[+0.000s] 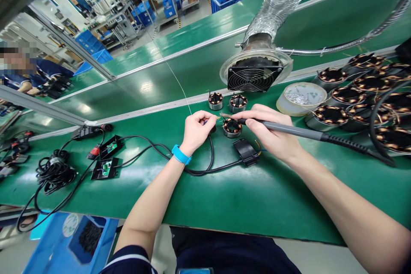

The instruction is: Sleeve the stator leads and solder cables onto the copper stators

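Green matting (224, 197) covers the long bench, in a factory hall with blue crates and metal racks behind. Thumb and forefinger of the left hand (197, 130) are pinched together on a thin wire (215, 117); the wrist carries a blue band (180, 154). The right hand (272, 135) has its fingers closed around a soldering iron (289, 129), held like a pen. Its tip meets the wire just above a copper-wound stator (231, 127), which stands on the mat between both hands. Two more stators (238, 102) stand behind it, before an extraction fan (255, 78). A black cable (205, 170) loops under the left wrist to a small black box (246, 152). Many stators (353, 94) crowd the right side, and another person sits far left.
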`<state>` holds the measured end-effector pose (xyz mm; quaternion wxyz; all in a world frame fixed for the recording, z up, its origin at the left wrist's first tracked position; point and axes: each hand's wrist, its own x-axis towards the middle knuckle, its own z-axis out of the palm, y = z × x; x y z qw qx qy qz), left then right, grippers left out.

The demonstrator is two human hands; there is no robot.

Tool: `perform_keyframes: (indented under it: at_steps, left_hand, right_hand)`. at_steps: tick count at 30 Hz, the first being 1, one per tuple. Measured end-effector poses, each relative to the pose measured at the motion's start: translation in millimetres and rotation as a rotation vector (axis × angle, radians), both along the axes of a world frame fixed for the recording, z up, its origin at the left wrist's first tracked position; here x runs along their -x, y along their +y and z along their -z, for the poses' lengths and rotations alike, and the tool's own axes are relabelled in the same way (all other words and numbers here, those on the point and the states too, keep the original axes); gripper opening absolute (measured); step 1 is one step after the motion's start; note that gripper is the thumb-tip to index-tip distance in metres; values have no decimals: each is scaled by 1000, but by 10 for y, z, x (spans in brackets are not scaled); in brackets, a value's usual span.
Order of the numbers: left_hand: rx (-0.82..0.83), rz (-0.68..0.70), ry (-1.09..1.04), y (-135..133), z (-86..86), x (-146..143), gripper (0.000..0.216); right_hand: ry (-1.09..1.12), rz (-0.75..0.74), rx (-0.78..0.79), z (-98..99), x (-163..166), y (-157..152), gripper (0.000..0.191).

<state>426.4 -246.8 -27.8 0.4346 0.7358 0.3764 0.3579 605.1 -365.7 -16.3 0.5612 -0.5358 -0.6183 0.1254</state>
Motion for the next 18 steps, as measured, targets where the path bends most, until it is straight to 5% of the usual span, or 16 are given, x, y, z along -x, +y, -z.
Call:
perform_keyframes:
  at_steps: [18]
  left_hand:
    - [21, 4, -5, 4, 3, -12, 21]
  right_hand:
    - [-5, 33, 2, -23, -8, 16, 26]
